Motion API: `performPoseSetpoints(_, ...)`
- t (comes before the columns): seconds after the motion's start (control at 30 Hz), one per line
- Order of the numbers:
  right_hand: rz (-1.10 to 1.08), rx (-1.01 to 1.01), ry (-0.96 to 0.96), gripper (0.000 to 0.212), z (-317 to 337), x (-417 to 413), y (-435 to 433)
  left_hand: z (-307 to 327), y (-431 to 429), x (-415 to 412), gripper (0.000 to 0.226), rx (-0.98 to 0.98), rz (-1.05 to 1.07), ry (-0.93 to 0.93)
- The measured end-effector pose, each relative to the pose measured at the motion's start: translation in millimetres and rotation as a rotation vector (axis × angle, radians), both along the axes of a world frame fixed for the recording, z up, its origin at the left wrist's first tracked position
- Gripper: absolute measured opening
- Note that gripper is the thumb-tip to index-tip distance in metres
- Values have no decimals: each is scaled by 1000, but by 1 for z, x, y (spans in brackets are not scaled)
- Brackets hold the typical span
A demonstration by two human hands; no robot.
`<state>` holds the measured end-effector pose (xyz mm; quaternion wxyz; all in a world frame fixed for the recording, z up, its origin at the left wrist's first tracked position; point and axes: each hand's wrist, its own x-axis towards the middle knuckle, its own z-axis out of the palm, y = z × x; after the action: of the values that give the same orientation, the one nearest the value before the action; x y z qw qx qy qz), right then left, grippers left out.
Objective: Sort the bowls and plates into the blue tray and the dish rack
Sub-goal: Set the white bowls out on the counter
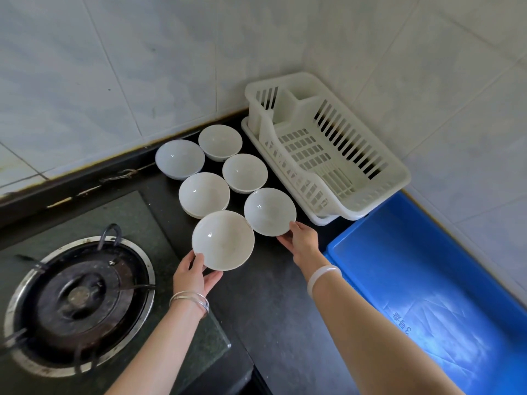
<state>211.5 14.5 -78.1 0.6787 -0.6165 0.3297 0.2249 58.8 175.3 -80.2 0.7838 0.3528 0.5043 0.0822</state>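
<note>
6 white bowls (204, 193) left of 1 dish rack (328, 155); 1 blue tray (445, 252) beside it. Left hand (191, 273) pinches nearest bowl (223, 240); right hand (302, 240) pinches another (269, 210).

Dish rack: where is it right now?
In the head view the dish rack sits upper right, in the tiled wall corner, with the bowls to its left and the blue tray just in front.

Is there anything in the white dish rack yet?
No, the white dish rack is empty, and all six white bowls are outside it on the dark counter.
</note>
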Motion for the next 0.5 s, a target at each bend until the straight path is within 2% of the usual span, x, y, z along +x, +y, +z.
performPoseSetpoints(0.33, 3, -11, 32, 30, 3, -2, 1, 5, -5, 1, 36, 2, 25, 10)
performPoseSetpoints(0.5, 96, 8, 53, 36, 12, -7, -4, 9, -10, -1, 36, 18, 28, 5)
